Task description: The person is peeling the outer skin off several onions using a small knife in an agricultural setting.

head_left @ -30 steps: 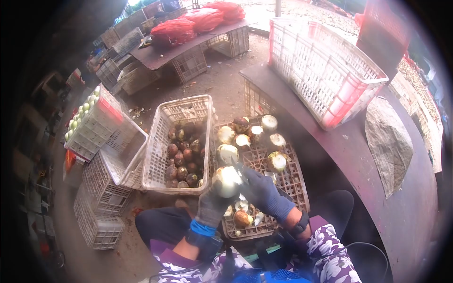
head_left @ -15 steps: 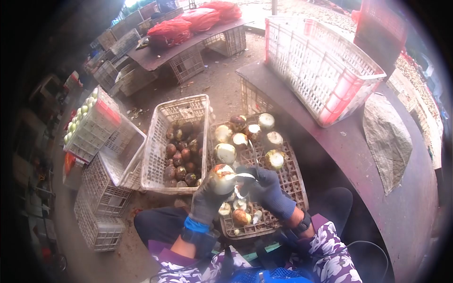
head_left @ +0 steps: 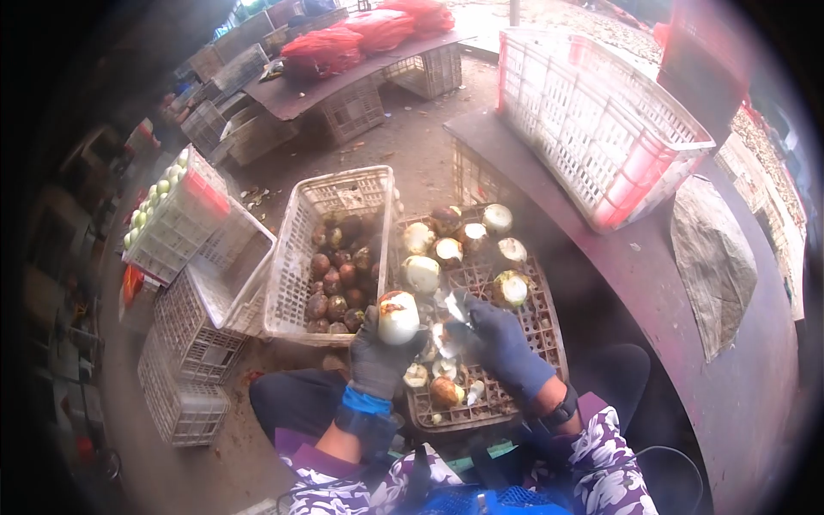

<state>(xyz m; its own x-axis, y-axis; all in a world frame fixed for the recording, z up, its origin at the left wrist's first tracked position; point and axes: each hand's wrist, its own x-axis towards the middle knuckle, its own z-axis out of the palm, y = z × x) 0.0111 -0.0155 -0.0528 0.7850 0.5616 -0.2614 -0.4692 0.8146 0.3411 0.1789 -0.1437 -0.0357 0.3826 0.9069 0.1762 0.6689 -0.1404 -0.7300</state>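
Note:
My left hand (head_left: 376,365), in a dark glove with a blue band at the wrist, is closed around a partly peeled round vegetable (head_left: 399,319). Its side is smooth and white, with a rusty brown patch on top. Just to the right, my gloved right hand (head_left: 498,343) is closed on a knife (head_left: 455,306); its blade is bright and blurred, and a peel may cling to it. Below both hands lies an upturned plastic crate (head_left: 539,322) with a grid surface. Several trimmed white vegetables (head_left: 421,273) stand on it, among peel scraps (head_left: 445,341) and a brown-topped piece (head_left: 446,392).
A deep crate (head_left: 283,257) of dark unpeeled round vegetables (head_left: 333,283) stands at left. Further left are stacked crates (head_left: 184,322), one holding pale green produce (head_left: 157,197). On the right, a curved table (head_left: 635,266) bears a large white crate (head_left: 592,129) and a grey cloth (head_left: 714,257).
The vegetable has turned upright in my left hand, showing more white side. My right hand has moved slightly right, away from it, and the blade has tilted. The view has shifted a little.

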